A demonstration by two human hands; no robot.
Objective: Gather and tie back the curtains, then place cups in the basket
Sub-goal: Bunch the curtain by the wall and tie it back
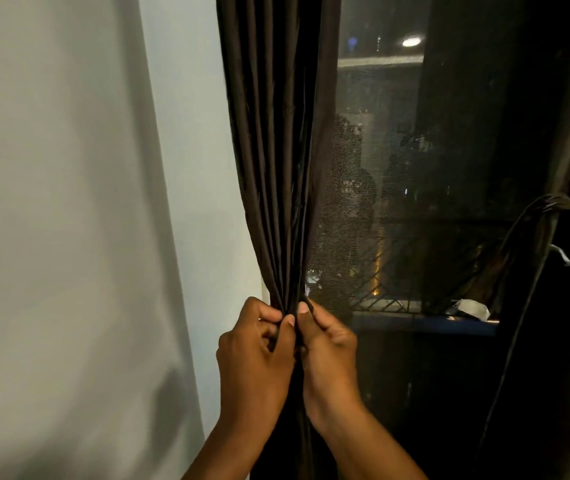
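A dark brown curtain (273, 150) hangs gathered into narrow folds at the left edge of the window. My left hand (255, 355) and my right hand (328, 351) meet at the bunched waist of the curtain, fingers curled. Each hand pinches a thin dark tie strip (306, 301) that runs around the gathered folds. A second dark curtain (550, 237) at the right side of the window is bunched and bound with a knot. No cups or basket are in view.
A pale wall (69, 220) fills the left half. Behind the mesh window screen (380, 202) it is night, with lights and a lattice grille. A window sill (422, 322) carries a crumpled white object (472, 309) near the right curtain.
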